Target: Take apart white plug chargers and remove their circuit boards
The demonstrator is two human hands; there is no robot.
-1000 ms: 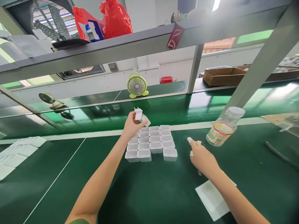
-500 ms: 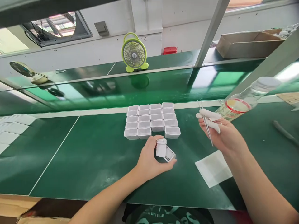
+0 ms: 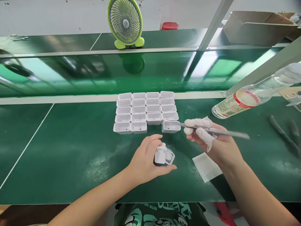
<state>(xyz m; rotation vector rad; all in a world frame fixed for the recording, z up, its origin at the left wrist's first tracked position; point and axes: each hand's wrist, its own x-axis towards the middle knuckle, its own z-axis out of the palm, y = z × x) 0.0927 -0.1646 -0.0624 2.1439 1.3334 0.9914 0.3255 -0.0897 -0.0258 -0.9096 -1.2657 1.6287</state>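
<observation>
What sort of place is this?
Probably a small-parts workshop or factory bench: a long green workbench, small white open boxes set out in rows on it, and metal tweezers in the right hand.

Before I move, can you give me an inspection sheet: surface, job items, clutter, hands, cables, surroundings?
Surface: green table, pale smudges beside the left forearm.
Job items: nineteen white boxes in four columns; the third from the left is one short at the near end.
Clutter: labelled bottle, white sheet, dark blurred object at right.
Left hand: holds small white pieces.
Right hand: grips tweezers, tips at the near-right box; contact unclear.
Cables: nothing seen.
Surroundings: green fan, red object, cardboard box.
</observation>
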